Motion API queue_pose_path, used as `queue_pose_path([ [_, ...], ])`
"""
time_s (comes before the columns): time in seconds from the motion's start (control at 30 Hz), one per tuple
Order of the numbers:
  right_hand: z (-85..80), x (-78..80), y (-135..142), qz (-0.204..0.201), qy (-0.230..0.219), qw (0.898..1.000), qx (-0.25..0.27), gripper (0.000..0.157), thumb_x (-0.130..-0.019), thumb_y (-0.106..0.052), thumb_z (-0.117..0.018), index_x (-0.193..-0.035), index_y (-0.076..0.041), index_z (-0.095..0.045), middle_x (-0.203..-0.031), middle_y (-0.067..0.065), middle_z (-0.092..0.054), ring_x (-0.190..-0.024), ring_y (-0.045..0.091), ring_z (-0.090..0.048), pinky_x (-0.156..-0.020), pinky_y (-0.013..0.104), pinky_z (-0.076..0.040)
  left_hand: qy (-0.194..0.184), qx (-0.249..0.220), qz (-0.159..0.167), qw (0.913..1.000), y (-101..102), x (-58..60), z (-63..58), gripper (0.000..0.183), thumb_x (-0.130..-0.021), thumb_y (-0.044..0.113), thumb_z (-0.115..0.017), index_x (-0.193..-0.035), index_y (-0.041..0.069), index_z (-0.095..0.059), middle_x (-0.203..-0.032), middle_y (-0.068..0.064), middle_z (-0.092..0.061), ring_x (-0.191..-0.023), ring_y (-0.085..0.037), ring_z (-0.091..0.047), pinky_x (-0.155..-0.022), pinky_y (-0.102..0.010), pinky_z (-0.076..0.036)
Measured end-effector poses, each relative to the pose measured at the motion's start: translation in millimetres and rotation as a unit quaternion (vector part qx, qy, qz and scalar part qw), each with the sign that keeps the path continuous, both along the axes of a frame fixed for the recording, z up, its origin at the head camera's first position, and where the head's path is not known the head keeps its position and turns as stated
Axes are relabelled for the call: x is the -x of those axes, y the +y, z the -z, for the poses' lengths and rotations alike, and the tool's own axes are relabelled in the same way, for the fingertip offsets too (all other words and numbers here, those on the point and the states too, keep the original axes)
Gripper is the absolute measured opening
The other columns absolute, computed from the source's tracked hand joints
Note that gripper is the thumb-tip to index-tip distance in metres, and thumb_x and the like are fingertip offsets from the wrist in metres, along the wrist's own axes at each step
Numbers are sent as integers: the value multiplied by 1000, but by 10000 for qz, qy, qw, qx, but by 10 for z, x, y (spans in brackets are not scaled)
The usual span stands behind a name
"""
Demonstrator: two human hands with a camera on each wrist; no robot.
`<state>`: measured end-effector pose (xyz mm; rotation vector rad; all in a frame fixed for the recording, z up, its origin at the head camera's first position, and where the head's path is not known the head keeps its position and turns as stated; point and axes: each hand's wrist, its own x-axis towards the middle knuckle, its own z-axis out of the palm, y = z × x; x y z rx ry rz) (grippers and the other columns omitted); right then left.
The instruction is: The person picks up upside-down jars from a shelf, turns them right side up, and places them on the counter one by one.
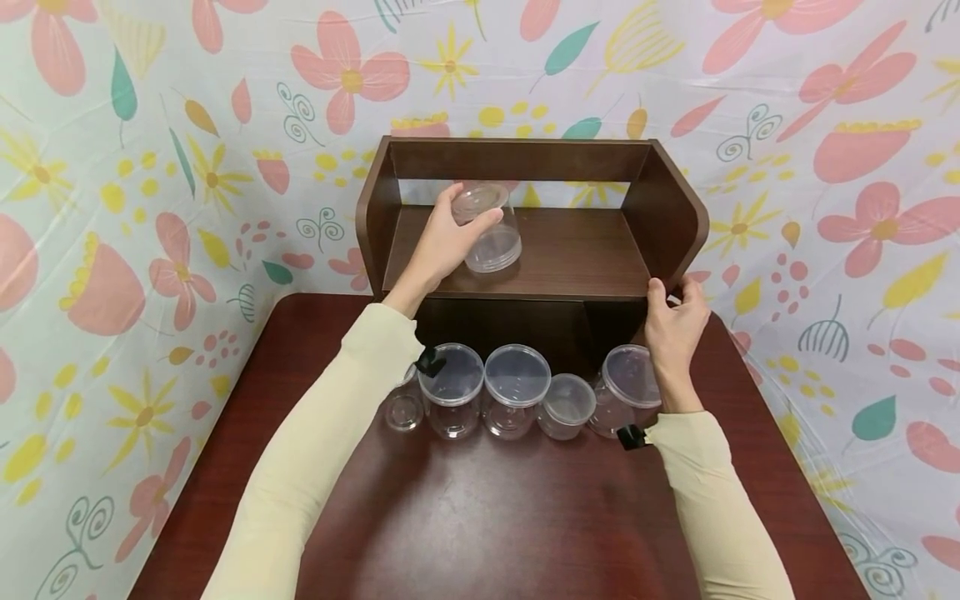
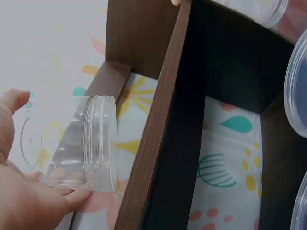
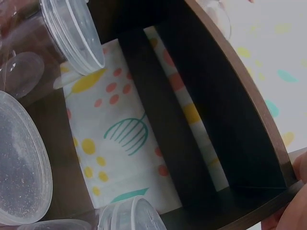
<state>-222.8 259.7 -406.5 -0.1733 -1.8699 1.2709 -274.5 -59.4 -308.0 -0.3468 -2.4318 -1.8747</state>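
Note:
My left hand [image 1: 442,242] grips a clear plastic jar [image 1: 497,248] over the upper board of a dark brown wooden shelf [image 1: 581,250]. The jar is upside down, its lidded end toward the board; the left wrist view shows thumb and fingers around the jar [image 2: 72,153] near its base. At the shelf's right front corner, my right hand [image 1: 675,321] holds the edge of the board, thumb on top and some fingers hidden behind the side panel. The right wrist view catches only part of this hand [image 3: 295,206] at the corner.
Several clear lidded jars stand in a row before the shelf's lower opening, among them a tall jar [image 1: 517,379], a small jar [image 1: 566,404] and a right-hand jar [image 1: 630,379]. The reddish-brown table [image 1: 465,517] extends in front. A flower-patterned cloth [image 1: 247,125] hangs behind.

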Motion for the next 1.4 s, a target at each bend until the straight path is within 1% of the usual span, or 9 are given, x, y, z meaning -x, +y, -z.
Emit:
queue_pose_path([
  [0.17,3,-1,-1,-14,34,10000,-10,19,-90,-4,-68,-98,13,-66,-85,-16,-53,-85,2,-55,-78,16,-46,4,-328,58,9994,-49,-133,-16,93,-95,44,-73,-164,11,-22,-165,-8,-29,-138,-20,-47,-110,-38,-44],
  [0.3,-14,-11,-4,-20,-22,10000,21,19,-91,-4,-68,-99,14,-67,-86,-16,-54,-86,2,-56,-78,16,-46,56,-537,121,9985,-102,-259,-34,89,-95,41,-73,-163,11,-24,-163,-7,-32,-134,-21,-52,-108,-39,-46],
  [0.47,-54,-18,-6,29,-256,9996,71,21,-92,-5,-68,-103,13,-68,-87,-17,-55,-87,2,-56,-79,15,-48,66,-813,185,9965,-179,-391,-27,85,-97,37,-71,-163,10,-25,-162,-7,-33,-138,-22,-48,-111,-38,-43],
  [0.6,-73,-25,-5,50,-398,9991,138,21,-93,-7,-68,-104,12,-68,-88,-16,-55,-87,3,-57,-79,16,-48,8,-1191,262,9925,-205,-487,-23,82,-98,30,-70,-162,7,-24,-158,-9,-42,-140,-19,-47,-113,-35,-41],
  [0.7,-77,-26,-12,33,-416,9989,197,21,-93,-7,-69,-103,12,-68,-87,-15,-56,-86,3,-58,-79,16,-49,-19,-1390,300,9898,-217,-558,-27,81,-98,27,-70,-162,5,-24,-156,-10,-46,-141,-18,-46,-114,-35,-39],
  [0.87,-86,-25,-29,-4,-433,9986,303,21,-93,-8,-70,-101,12,-68,-88,-14,-57,-85,3,-59,-78,16,-49,-52,-1299,201,9913,-257,-682,-24,80,-97,30,-69,-162,8,-28,-161,-7,-38,-144,-17,-41,-117,-38,-35],
  [1.0,-102,-33,-30,-83,-523,9979,382,22,-93,-10,-71,-101,10,-70,-89,-11,-58,-85,4,-59,-76,15,-49,-149,-1385,185,9901,-289,-782,-4,76,-97,29,-69,-160,9,-31,-160,-8,-39,-142,-17,-44,-116,-38,-37],
  [1.2,-115,-54,12,-267,-546,9964,589,17,-91,-11,-76,-99,4,-74,-86,-7,-63,-77,4,-59,-68,14,-47,-161,-1630,364,9858,-330,-915,72,74,-98,25,-66,-160,7,-30,-155,-9,-47,-140,-20,-48,-117,-37,-36],
  [1.4,-103,-60,43,-479,-544,9940,822,16,-89,-11,-79,-99,2,-76,-82,-9,-65,-71,1,-59,-66,14,-47,-153,-1656,425,9852,-353,-1056,179,75,-96,25,-65,-159,4,-30,-157,-10,-46,-142,-20,-46,-118,-38,-34],
])
